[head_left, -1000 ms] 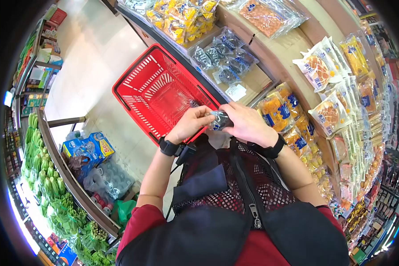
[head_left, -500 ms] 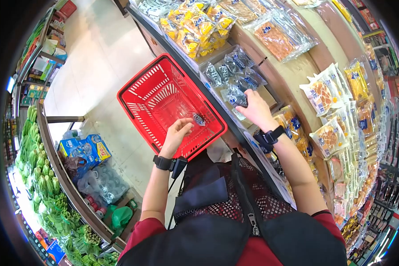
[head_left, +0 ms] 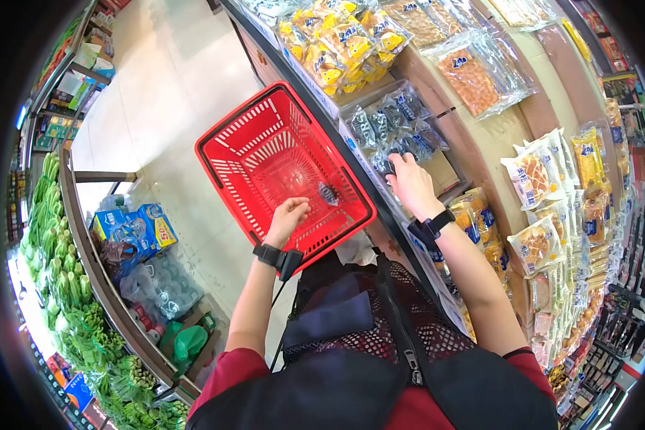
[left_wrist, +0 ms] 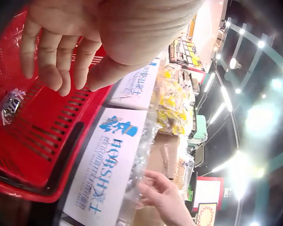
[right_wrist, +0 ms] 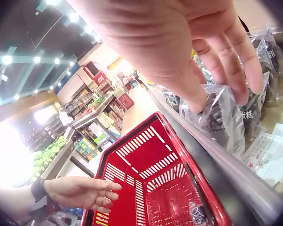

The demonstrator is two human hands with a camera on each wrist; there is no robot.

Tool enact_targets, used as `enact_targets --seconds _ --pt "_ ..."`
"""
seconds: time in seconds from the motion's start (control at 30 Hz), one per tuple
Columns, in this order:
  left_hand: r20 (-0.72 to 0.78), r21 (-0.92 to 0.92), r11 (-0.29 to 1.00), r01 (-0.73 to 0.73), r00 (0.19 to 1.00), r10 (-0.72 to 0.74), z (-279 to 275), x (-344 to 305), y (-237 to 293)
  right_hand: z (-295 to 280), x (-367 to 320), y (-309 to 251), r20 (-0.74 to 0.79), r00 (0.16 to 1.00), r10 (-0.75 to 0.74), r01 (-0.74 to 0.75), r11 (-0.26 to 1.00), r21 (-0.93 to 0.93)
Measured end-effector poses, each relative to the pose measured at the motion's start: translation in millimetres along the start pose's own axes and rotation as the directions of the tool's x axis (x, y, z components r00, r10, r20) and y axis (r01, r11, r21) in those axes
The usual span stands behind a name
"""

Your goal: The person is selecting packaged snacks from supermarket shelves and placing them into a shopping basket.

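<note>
My right hand (head_left: 412, 185) is at a bin of dark wrapped cakes on the shelf. In the right wrist view its thumb and fingers pinch one wrapped cake (right_wrist: 221, 123) in clear, crinkled film, with others close behind. My left hand (head_left: 287, 221) hovers over the near side of a red shopping basket (head_left: 315, 154), fingers loosely bent and holding nothing. One dark wrapped cake (head_left: 328, 194) lies inside the basket, near the side facing the shelf; it shows in the left wrist view too, as a small packet (left_wrist: 11, 107).
Yellow-wrapped packets (head_left: 347, 43) fill the section beyond the bin. Flat bagged pastries (head_left: 473, 75) and more bagged breads (head_left: 534, 175) lie to the right. A printed shelf strip (left_wrist: 108, 165) edges the shelf beside the basket. Green vegetables (head_left: 68, 258) line a stand on the left.
Both hands were together around a dark packet over the basket's near edge. They parted, a packet now lies in the basket, and my right hand moved to the bin.
</note>
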State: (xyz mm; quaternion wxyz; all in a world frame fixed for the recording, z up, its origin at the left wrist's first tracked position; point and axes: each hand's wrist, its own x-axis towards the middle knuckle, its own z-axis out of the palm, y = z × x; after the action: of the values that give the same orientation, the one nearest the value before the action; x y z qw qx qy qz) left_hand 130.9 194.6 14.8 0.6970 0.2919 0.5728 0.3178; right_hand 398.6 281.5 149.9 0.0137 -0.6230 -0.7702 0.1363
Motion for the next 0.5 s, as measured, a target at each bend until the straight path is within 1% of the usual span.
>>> enact_targets --seconds 0.03,0.1,0.17,0.2,0.23,0.27,0.3,0.37,0.4,0.43,0.5 --pt "0.002 0.002 1.0 0.01 1.0 -0.01 -1 11 -6 2 2 2 0.004 1.0 -0.022 0.022 1.0 -0.002" --pt "-0.021 0.043 0.998 0.045 0.999 -0.044 -4 36 -21 11 8 5 0.003 1.0 -0.021 0.021 0.999 0.025" --pt "-0.051 0.082 0.992 0.096 0.994 -0.092 -6 66 -38 16 9 6 0.011 0.999 -0.03 0.03 0.999 0.014" --pt "-0.05 0.082 0.991 0.104 0.994 -0.1 -9 91 -58 12 7 4 0.028 0.999 -0.029 0.029 1.0 0.01" --pt "-0.098 0.254 0.965 0.072 0.994 -0.049 -12 118 -83 3 1 0 0.037 0.999 -0.025 0.024 1.0 0.011" --pt "-0.133 0.42 0.906 0.047 0.991 0.011 -13 135 -96 -10 -6 -6 0.032 0.999 -0.019 0.019 1.0 0.02" --pt "-0.127 0.419 0.906 0.054 0.992 0.0 -11 141 -95 -22 -14 -12 0.028 1.0 -0.012 0.011 1.0 0.029" --pt "-0.144 0.596 0.801 0.053 0.989 0.042 -1 154 -91 -38 -36 -14 -0.04 0.998 -0.046 0.05 0.993 0.111" --pt "-0.158 0.613 0.789 0.055 0.986 0.054 3 169 -104 -44 -47 -13 -0.001 1.0 0.002 -0.002 0.986 0.165" --pt "-0.148 0.607 0.793 0.054 0.988 0.046 8 174 -105 -48 -59 -13 0.041 0.998 0.049 -0.057 0.975 0.213" --pt "-0.176 0.643 0.761 0.09 0.984 0.032 19 186 -106 -56 -81 -12 0.041 0.993 0.113 -0.12 0.958 0.261"
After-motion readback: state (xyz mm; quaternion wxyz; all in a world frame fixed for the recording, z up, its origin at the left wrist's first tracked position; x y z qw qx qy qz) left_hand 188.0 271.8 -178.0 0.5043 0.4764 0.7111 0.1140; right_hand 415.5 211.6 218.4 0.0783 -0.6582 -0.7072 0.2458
